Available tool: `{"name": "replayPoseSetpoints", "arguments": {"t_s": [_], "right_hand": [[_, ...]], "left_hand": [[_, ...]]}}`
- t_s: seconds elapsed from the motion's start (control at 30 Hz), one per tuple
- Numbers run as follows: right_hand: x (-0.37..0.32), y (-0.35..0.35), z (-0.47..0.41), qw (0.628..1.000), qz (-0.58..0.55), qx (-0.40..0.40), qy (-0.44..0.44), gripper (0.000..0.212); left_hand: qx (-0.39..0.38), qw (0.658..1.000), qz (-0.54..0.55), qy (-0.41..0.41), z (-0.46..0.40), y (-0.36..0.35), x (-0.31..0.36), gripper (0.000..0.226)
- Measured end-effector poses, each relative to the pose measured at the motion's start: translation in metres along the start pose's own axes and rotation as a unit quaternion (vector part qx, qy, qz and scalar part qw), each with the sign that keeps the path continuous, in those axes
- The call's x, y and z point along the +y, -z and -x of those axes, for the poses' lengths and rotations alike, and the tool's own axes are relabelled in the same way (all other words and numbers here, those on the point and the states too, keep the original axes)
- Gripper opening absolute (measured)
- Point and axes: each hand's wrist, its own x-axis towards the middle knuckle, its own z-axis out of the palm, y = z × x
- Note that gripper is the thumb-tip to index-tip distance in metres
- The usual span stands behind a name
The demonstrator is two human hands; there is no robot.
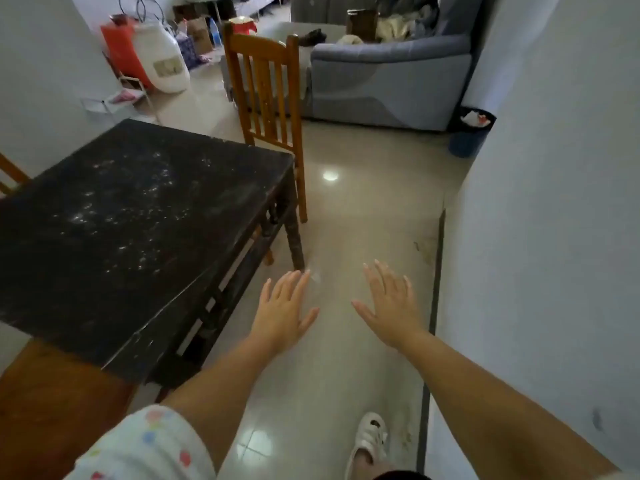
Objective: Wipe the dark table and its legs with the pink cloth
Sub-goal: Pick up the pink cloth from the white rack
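The dark table [138, 220] fills the left of the head view, its top speckled with white dust or crumbs. One dark leg [294, 237] stands on the floor at its right corner. My left hand [282, 306] hovers just right of the table, palm down, fingers straight and holding nothing. My right hand [391, 303] is stretched out beside it over the floor, fingers spread, empty. No pink cloth shows in the view.
A wooden chair [266, 95] stands behind the table's far right corner. A blue-grey sofa [391, 74] sits further back, a blue bin [471, 131] beside it. A white wall [554, 202] bounds the right. A brown wooden surface [52, 410] lies at lower left.
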Motion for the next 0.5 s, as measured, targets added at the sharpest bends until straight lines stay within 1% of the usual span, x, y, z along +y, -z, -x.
{"name": "replayPoseSetpoints", "arguments": {"t_s": [0.03, 0.13, 0.2, 0.3, 0.37, 0.5], "right_hand": [[0.013, 0.003, -0.009, 1.0, -0.007, -0.017, -0.009, 0.087], [0.055, 0.012, -0.045, 1.0, 0.006, 0.003, 0.001, 0.099], [0.084, 0.022, -0.073, 1.0, 0.016, 0.001, 0.003, 0.1], [0.12, 0.039, -0.123, 0.999, 0.033, 0.003, -0.006, 0.088], [0.136, 0.046, -0.163, 0.999, 0.037, 0.006, -0.006, 0.085], [0.161, 0.057, -0.259, 0.999, 0.045, 0.006, -0.018, 0.069]], "left_hand": [[0.0, 1.0, 0.005, 0.015, -0.014, -0.003, 0.007, 0.066], [0.007, 0.997, 0.043, 0.063, -0.064, -0.009, 0.029, 0.066], [0.006, 0.996, 0.061, 0.067, -0.1, -0.009, 0.041, 0.066], [0.002, 0.997, 0.047, 0.065, -0.155, -0.01, 0.044, 0.066], [0.016, 0.996, 0.048, 0.079, -0.194, -0.01, 0.039, 0.066], [0.017, 0.996, 0.027, 0.078, -0.284, -0.003, 0.021, 0.067]]}}
